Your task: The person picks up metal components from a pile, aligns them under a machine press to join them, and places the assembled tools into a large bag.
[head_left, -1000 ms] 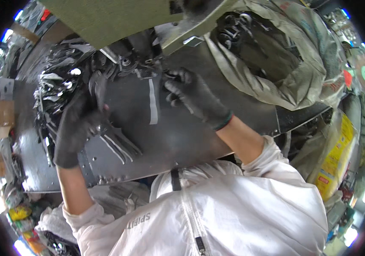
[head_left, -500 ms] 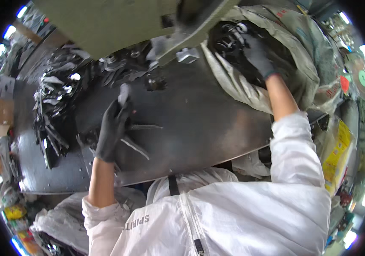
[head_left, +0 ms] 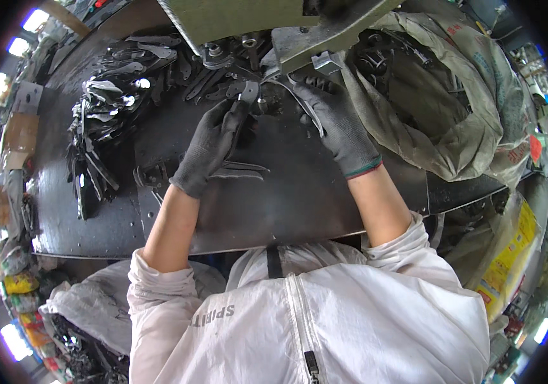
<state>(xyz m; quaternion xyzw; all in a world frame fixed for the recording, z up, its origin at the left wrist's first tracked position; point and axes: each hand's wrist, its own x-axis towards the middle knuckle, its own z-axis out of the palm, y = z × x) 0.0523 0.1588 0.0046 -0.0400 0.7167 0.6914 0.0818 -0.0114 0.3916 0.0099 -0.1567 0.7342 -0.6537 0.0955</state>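
Note:
Both my hands wear dark grey knit gloves and meet near the middle of the bench, under a machine head. My left hand (head_left: 208, 144) grips a flat grey metal piece (head_left: 248, 92) with a rounded, holed end standing out past the fingers. My right hand (head_left: 339, 121) holds a thin, curved metal strip (head_left: 309, 109) along its thumb side. The strip's far end reaches toward the machine's small metal fixture, near the left hand's piece. Whether the two touch I cannot tell. Two slender strips (head_left: 242, 171) lie on the bench beside my left wrist.
A green-grey machine head (head_left: 242, 25) overhangs the far side, with a bracket (head_left: 326, 63) jutting down. Heaped metal pieces (head_left: 111, 109) cover the bench's left. At right sits a wide open sack (head_left: 408, 157) with dark metal parts. The metal bench's front edge (head_left: 248, 246) runs before me.
My right hand has come out of the sack, moving left to the machine with a metal strip. My left hand has moved up and right with its metal piece.

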